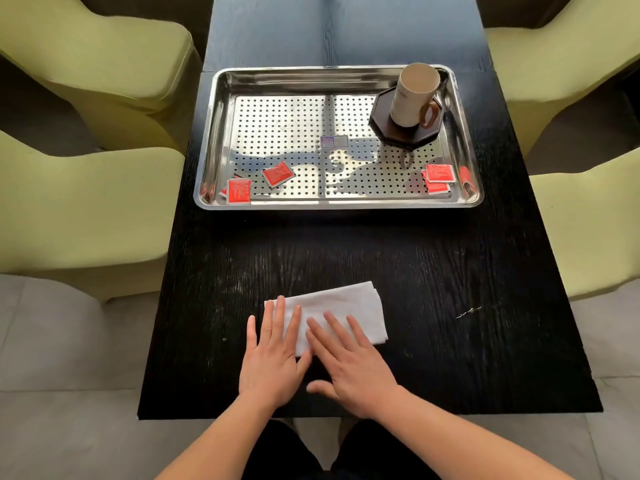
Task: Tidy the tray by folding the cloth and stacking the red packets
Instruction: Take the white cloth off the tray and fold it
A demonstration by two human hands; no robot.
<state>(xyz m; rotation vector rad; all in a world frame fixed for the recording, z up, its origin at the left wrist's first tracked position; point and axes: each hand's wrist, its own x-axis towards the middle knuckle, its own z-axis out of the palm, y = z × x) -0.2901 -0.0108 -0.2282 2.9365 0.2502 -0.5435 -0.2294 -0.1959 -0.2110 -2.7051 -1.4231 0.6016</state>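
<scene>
Both flat palms, left hand point(273, 358), right hand point(349, 362), pressing folded white cloth point(346, 306).

Soft daylight falls from the far side, washing the far end of the dark wooden table point(346, 251) pale blue. The shiny perforated steel tray point(221, 133) shows glare and dark reflections. Wide-angle bending curves the edges; focus is slightly soft.

My cloth point(341, 311) is plain white against the black wood-grained surface point(346, 251). The tray point(221, 98) is shiny silver, dotted with holes; its packets point(278, 174) are red, the mug point(412, 95) cream, its coaster point(426, 135) dark brown.
</scene>
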